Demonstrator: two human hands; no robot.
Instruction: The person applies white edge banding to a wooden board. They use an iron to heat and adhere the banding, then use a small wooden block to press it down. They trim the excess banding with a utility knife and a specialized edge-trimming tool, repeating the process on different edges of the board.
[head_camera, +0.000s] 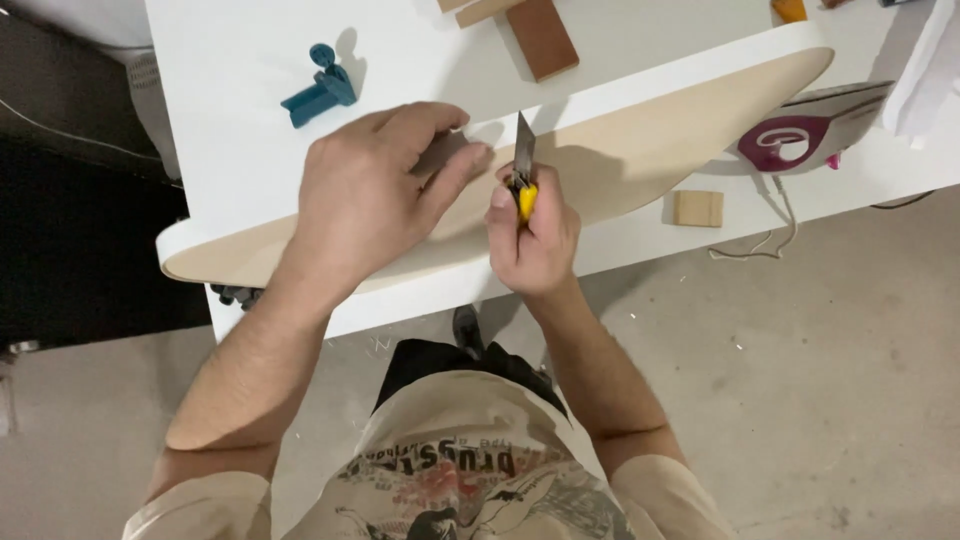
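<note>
A long curved wooden board (650, 140) with a white edge band lies across the white table (230, 60). My left hand (375, 190) presses flat on the board near its middle, fingers together at the white edge. My right hand (535, 235) is closed around a yellow utility knife (523, 175). The knife's blade points up and away from me and meets the board's edge just right of my left fingertips.
A blue clamp-like tool (320, 90) lies on the table at the back left. A brown wooden block (540, 35) sits at the back, a small wooden block (697, 208) and a purple-and-white iron (800, 135) at the right. Grey floor lies below.
</note>
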